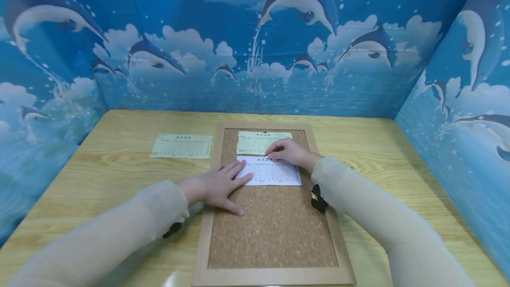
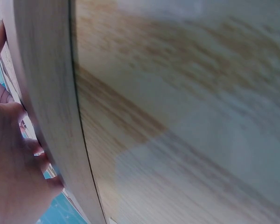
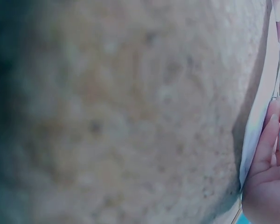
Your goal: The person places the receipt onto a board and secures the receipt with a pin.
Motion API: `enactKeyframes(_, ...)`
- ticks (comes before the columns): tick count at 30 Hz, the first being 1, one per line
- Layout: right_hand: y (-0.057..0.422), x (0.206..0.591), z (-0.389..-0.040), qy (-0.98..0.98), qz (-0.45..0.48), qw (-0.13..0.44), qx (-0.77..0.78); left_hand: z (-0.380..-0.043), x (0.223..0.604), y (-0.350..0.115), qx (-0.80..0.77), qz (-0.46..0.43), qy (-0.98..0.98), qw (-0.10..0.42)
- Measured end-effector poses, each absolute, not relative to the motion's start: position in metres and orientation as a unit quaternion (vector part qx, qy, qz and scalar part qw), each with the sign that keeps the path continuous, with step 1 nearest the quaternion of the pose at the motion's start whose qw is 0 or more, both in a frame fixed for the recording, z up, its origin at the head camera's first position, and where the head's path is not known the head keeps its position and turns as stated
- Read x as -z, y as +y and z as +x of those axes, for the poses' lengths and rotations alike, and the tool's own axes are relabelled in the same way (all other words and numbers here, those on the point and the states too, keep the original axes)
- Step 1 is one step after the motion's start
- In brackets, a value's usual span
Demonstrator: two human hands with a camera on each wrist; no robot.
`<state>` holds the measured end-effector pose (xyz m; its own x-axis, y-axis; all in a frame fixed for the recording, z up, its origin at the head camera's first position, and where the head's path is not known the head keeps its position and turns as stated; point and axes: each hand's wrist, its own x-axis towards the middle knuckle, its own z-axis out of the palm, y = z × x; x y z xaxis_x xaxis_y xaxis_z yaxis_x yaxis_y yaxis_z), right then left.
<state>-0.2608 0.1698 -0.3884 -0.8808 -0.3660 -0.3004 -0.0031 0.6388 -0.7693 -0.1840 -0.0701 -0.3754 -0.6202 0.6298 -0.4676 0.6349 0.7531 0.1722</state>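
A framed cork board (image 1: 275,229) lies on the table, with a green printed slip (image 1: 249,143) at its top and a white printed slip (image 1: 275,176) just below. A small shiny pushpin (image 1: 264,133) stands at the green slip's top edge. My right hand (image 1: 291,152) pinches another small shiny pushpin (image 1: 266,157) at the white slip's upper edge; in the right wrist view, the fingertips (image 3: 273,112) meet right over the paper. Fingers spread, my left hand (image 1: 223,185) rests across the board's left frame, its fingertips on the white slip's left side.
Left of the board, a second green printed slip (image 1: 182,146) lies on the wooden table (image 1: 99,180). A small dark item (image 1: 351,167) shows beside my right sleeve. Dolphin-print curtains (image 1: 239,87) enclose the back and sides.
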Motion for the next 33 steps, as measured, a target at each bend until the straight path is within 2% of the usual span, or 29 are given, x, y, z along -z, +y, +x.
enactKeyframes(33, 0.1659, 0.3866, -0.2599, 0.885, -0.105, 0.212, 0.401, -0.1834, 0.3754, -0.071, 0.008, 0.355, 0.9, 0.253)
